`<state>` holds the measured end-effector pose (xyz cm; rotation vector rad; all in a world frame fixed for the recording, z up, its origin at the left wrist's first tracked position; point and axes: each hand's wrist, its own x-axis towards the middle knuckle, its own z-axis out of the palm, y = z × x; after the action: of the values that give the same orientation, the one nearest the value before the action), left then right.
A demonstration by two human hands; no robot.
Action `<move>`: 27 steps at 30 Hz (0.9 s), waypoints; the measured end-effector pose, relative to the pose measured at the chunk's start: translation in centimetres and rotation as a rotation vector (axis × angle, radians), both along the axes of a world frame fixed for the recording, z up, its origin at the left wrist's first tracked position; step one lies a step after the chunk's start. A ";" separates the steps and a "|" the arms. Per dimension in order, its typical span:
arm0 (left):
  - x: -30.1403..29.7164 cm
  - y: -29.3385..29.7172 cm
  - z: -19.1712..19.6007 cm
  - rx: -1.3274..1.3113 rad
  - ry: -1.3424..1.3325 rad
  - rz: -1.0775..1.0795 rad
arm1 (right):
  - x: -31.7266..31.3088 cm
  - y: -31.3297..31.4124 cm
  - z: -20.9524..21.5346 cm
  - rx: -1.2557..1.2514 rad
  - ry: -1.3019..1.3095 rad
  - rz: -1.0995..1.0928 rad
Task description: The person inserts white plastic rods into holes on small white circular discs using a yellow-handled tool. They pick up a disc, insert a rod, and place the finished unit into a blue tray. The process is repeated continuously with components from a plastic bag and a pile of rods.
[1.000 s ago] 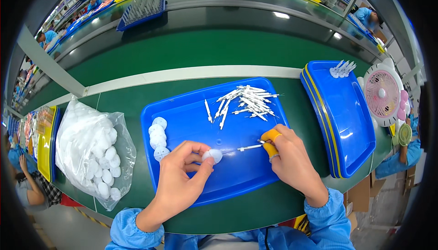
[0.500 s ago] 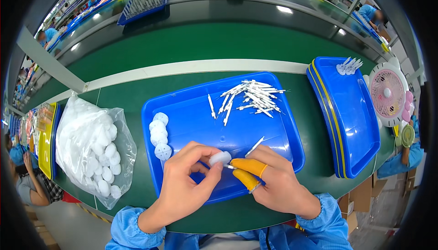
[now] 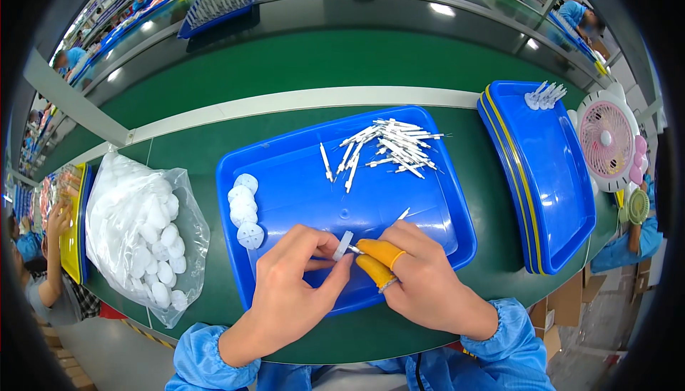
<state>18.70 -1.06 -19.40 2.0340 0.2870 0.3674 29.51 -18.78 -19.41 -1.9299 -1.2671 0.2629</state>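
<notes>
Green desk under a blue tray, and you had your left hand pinching a small white disc at the tray's near edge while your right hand pinched a thin white pin against it. Both looked feather-light, stiff plastic, kinda slippery, so gripping the disc by its rim made sense.

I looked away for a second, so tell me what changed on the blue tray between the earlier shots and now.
The right hand carried a thin white pin from the tray's right side to the left hand, which holds a white disc; both hands now meet at the blue tray front. The pin pile, disc row and bag stayed put.
</notes>
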 end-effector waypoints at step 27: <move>0.0 1.1 0.4 0.002 0.034 0.050 | 3.8 -1.1 0.5 -0.232 -0.175 -0.051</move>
<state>18.71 0.04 -19.04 2.0396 0.3591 0.3651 33.30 -19.89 -18.92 -2.2203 -1.3467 0.2265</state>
